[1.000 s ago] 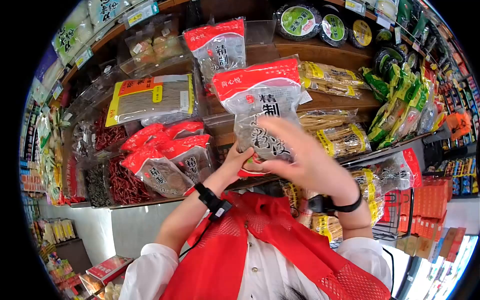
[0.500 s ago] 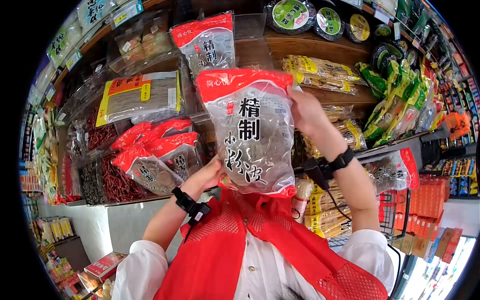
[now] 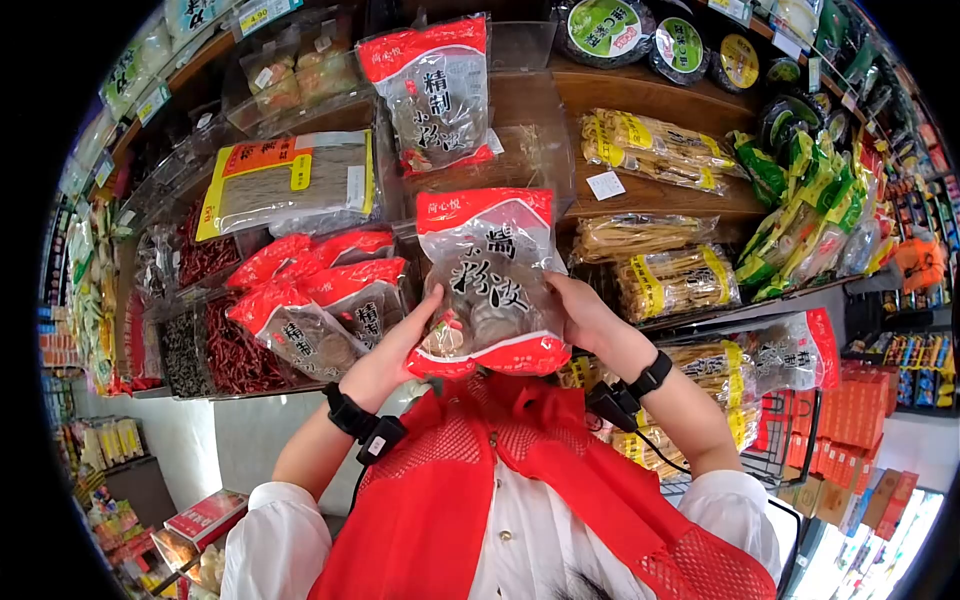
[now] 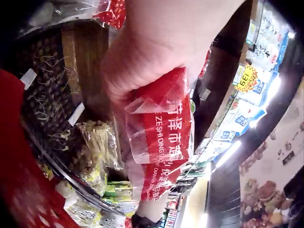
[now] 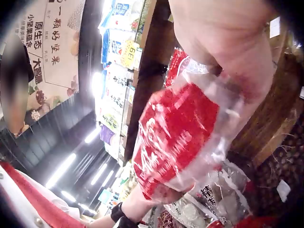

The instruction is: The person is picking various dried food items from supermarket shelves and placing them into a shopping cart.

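Note:
Both hands hold a clear bag with red ends and black lettering (image 3: pixel 495 275) in front of the chest. My left hand (image 3: pixel 405 335) grips its lower left side; my right hand (image 3: pixel 585 315) grips its right side. In the left wrist view the left hand (image 4: pixel 147 57) curls over the bag's red end (image 4: pixel 164 128). The right wrist view has the right hand (image 5: pixel 228 52) on the bag's edge, beside its red part (image 5: pixel 175 133). Some fingers are hidden behind the bag. A similar bag (image 3: pixel 430 95) stands upright on the shelf above.
Similar red-topped bags (image 3: pixel 310 330) lie at the left near dried red chillies (image 3: pixel 245 350) and a flat yellow-edged pack (image 3: pixel 290 185). Yellow-banded bundles (image 3: pixel 680 280) and green-and-yellow packs (image 3: pixel 805 215) lie on the right. A wire cart (image 3: pixel 790 445) stands at the lower right.
The bag has come lower and its top leans away, so it looks shorter. My right hand has moved from the bag's upper right corner down to its side.

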The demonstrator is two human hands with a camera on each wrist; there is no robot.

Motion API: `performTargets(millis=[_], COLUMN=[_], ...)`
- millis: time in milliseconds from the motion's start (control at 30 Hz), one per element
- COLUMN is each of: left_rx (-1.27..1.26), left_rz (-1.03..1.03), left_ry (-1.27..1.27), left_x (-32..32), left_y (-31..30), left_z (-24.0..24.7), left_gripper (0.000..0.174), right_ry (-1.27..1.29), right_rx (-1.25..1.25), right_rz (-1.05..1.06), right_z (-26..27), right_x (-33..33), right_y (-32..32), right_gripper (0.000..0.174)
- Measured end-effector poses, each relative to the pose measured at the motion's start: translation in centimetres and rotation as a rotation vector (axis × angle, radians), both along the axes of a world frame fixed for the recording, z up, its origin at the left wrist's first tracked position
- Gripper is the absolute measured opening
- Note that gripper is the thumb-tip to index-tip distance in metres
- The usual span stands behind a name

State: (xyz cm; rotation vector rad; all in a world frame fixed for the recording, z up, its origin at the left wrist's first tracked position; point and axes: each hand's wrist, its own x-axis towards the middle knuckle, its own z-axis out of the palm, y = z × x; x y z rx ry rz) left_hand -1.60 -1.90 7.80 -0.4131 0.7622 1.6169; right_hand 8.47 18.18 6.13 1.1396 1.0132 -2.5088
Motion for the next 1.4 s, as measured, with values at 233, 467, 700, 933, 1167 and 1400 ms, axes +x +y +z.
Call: performTargets(millis=[233, 467, 700, 933, 1167, 1400], left_rx=[-0.01, 0.035, 0.215, 0.42, 0.017, -0.01], left_rz=[-0.049, -0.131, -0.086, -0.072, -0.092, -0.127], left_ry=[-0.025, 0.132, 0.347, 0.336, 0.301, 0.739], left_x=[-0.7, -2.1, -1.2, -4.3, -4.8, -3.2], left_y=[-0.4, -1.4, -4.3, -3.6, -0.4, -0.1], left_z=[3.3, 1.6, 0.3, -3.1, -6.9, -7.7], left_gripper=[0.031, 0.026, 0.042, 0.051, 0.046, 0.048], right_ry=[0.055, 0.153, 0.379, 0.557, 0.521, 0.345], right_rx=[0.206, 0.338, 0.721, 1.003, 0.701, 0.109], right_rz=[0.063, 0.041, 0.079, 0.119, 0.309, -0.084], right_z=[2.3, 1.7, 1.2, 1.6, -4.7, -6.3], right_x=[-0.8, -0.7, 1.2, 1.6, 1.6, -1.1], right_y=[0.9, -1.3, -1.8, -2.3, -2.6, -2.1], right_gripper=[0.036, 0.037, 0.045, 0.04, 0.042, 0.048])
